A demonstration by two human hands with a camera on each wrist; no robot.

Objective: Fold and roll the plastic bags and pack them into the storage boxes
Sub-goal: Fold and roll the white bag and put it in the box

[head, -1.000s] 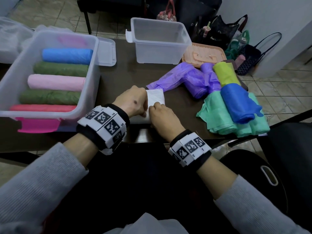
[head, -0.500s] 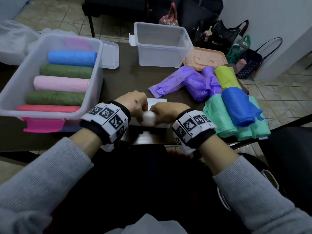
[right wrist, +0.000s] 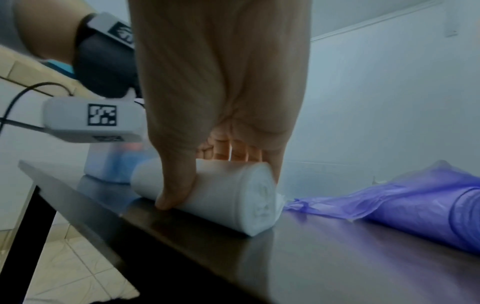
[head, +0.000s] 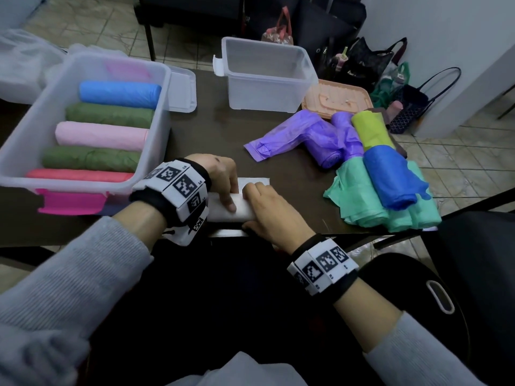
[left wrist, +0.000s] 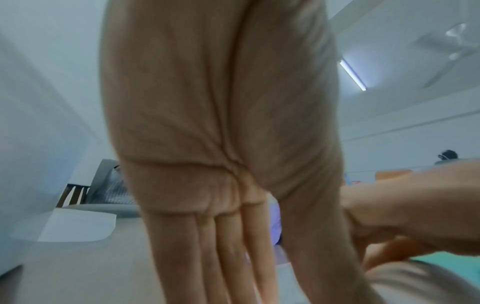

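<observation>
A white plastic bag (head: 241,214), mostly rolled into a thick cylinder (right wrist: 233,191), lies near the table's front edge with a short flat tail (head: 255,181) behind it. My left hand (head: 220,174) lies on top of the roll with straight fingers (left wrist: 221,257). My right hand (head: 267,210) grips its right end, thumb (right wrist: 176,185) in front and fingers behind. The clear storage box (head: 161,129) at left holds several coloured rolls, such as the blue one (head: 119,93). A second clear box (head: 264,96), empty, stands behind.
A pile of loosely rolled bags lies at right: purple (head: 306,135), yellow-green (head: 370,129), blue (head: 390,179) and teal (head: 359,201). An orange lid (head: 337,98) and a clear lid (head: 181,87) lie on the dark table (head: 217,129). Handbags (head: 390,79) stand on the floor beyond.
The white bag has been rolled further: its flat strip is shorter and the roll thicker. Both hands moved with it, and the left fingers now lie straight over it.
</observation>
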